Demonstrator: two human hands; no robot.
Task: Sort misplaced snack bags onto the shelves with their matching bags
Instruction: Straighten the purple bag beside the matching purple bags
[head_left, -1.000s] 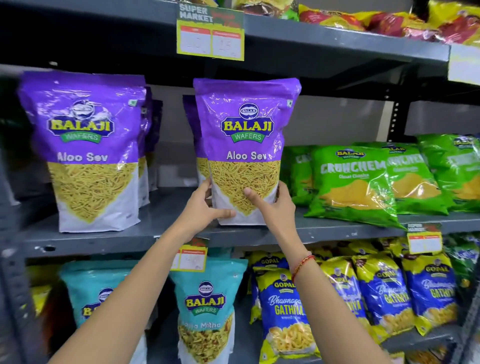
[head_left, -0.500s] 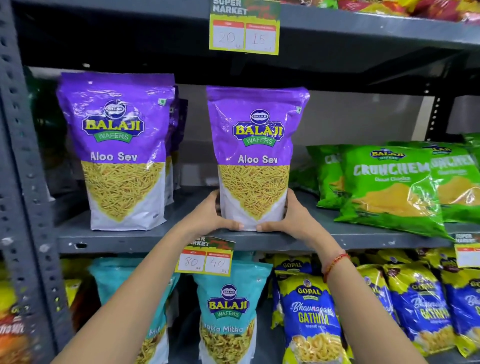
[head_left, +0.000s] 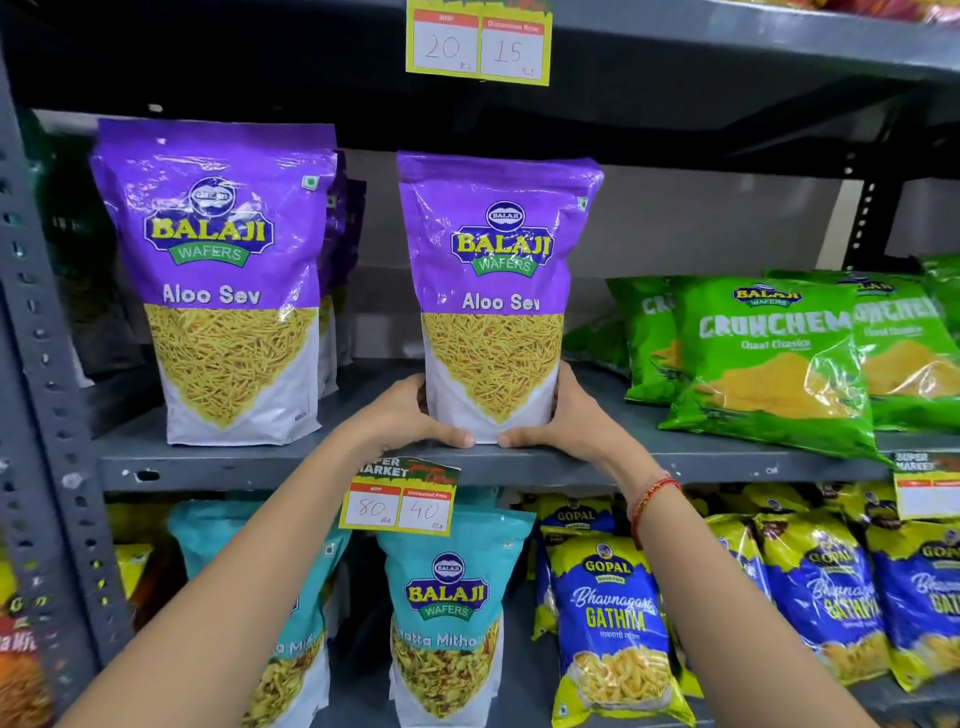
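Note:
A purple Aloo Sev bag (head_left: 496, 270) stands upright on the middle grey shelf (head_left: 218, 462), near its front edge. My left hand (head_left: 402, 415) grips its lower left side and my right hand (head_left: 569, 421) grips its lower right side, thumbs meeting under the front. To its left stands a matching purple Aloo Sev bag (head_left: 223, 280) with more purple bags behind it. Green Crunchem bags (head_left: 774, 358) lie to the right on the same shelf.
On the shelf below stand teal Khatta Mitha bags (head_left: 447, 623) and blue-yellow Gathiya bags (head_left: 618, 639). A price tag (head_left: 397, 501) hangs from the shelf edge under my hands; another price tag (head_left: 478, 44) hangs above. A grey perforated upright (head_left: 41, 364) borders the left.
The held Aloo Sev bag has been lowered and now rests on the shelf front. Both hands slid down to its base. The view shifted left.

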